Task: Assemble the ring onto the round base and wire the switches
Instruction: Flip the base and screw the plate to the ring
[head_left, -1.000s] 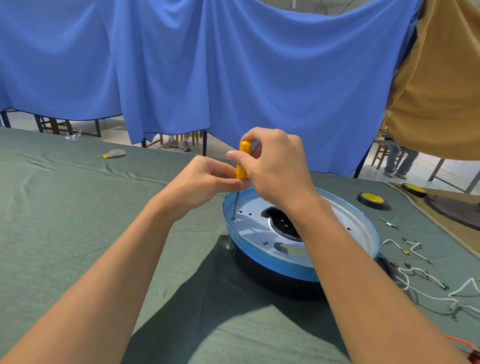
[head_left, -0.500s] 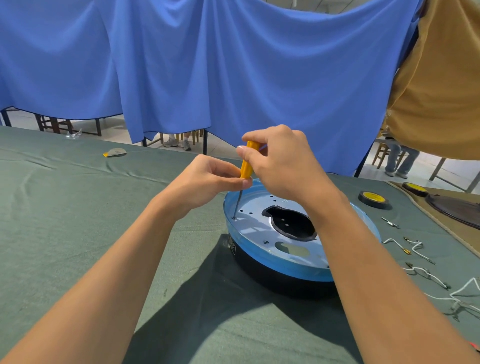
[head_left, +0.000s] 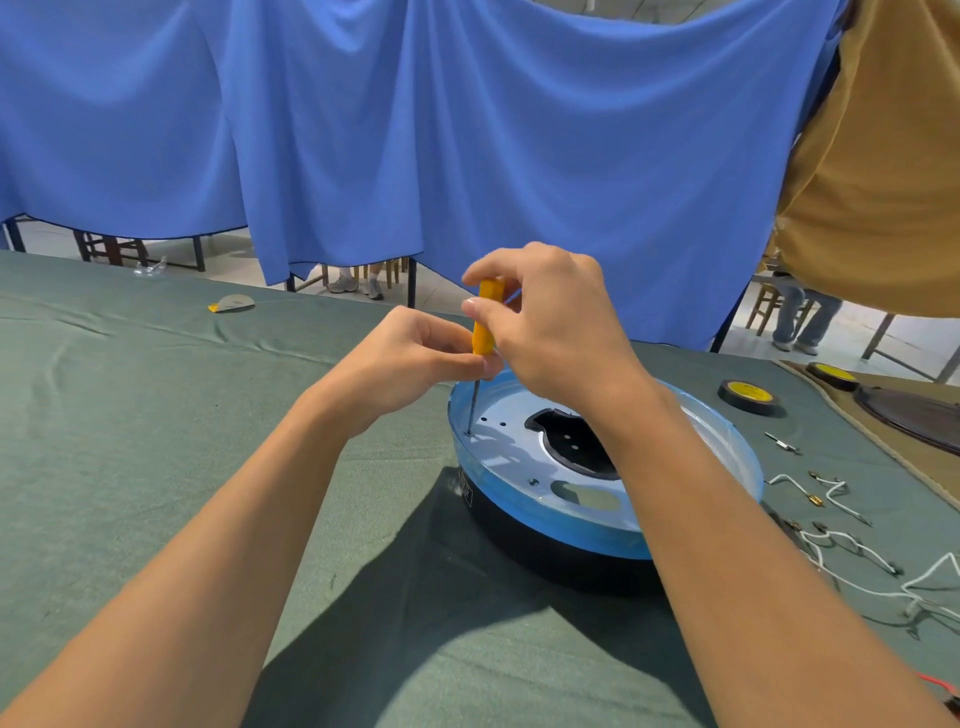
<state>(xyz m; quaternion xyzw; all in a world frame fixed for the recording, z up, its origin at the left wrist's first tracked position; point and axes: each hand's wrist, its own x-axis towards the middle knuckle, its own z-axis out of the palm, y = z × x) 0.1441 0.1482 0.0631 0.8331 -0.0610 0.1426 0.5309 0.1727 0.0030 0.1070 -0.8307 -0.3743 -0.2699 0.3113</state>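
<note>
The screwdriver (head_left: 485, 325) stands almost upright, its long axis running from the yellow handle down through the thin shaft to a tip set in a small hole at the ring's (head_left: 597, 530) left edge, just inside the blue rim. The hole lies straight below both hands, so the coming turn depends on holding that axis over it. The right hand (head_left: 556, 322) is on top, thumb and fingers curled round the upper handle. The left hand (head_left: 410, 358) comes in from the left and pinches the bottom of the handle where the shaft begins, and is the nearer of the two to the hole. The ring sits on the black round base (head_left: 545, 556), right of centre on the green tabletop (head_left: 156, 441), with the white wires (head_left: 841, 551) lying apart from it toward the right edge. Compared with half a second ago the tip is in the same hole, the handle leans a little less to the right, and the right hand's fingers sit slightly differently on it, which suggests a twist in progress
</note>
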